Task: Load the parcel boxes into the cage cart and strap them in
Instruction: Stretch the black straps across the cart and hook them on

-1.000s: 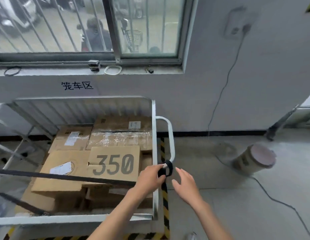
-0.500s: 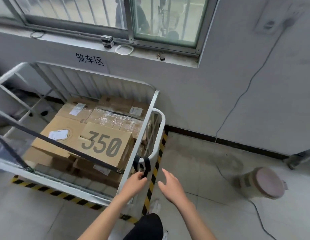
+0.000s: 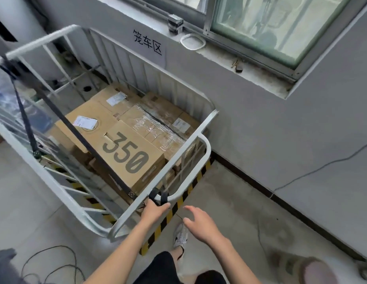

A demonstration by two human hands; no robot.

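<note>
The white cage cart (image 3: pixel 179 155) stands against the wall and holds several cardboard parcel boxes; the top one is marked "350" (image 3: pixel 135 160), and a plastic-wrapped box (image 3: pixel 149 125) lies beside it. A black strap (image 3: pixel 80 132) runs diagonally over the boxes from the far left corner to the cart's right handle (image 3: pixel 206 152), where it is looped. My left hand (image 3: pixel 154 209) grips the strap end at that handle. My right hand (image 3: pixel 199 224) hovers just to the right of it, fingers apart, holding nothing.
A second black strap (image 3: pixel 24 117) hangs down the cart's left side. Yellow-black floor tape (image 3: pixel 170 216) marks the cart bay. My shoe (image 3: pixel 180 236) is by the tape. Cables (image 3: pixel 55 267) lie at the lower left, a tipped canister (image 3: pixel 305 269) at the lower right. A window ledge (image 3: pixel 219 52) runs above.
The view has tilted down and swung, so the cart now sits at the upper left. My left hand stays on the strap at the handle; my right hand stays open beside it.
</note>
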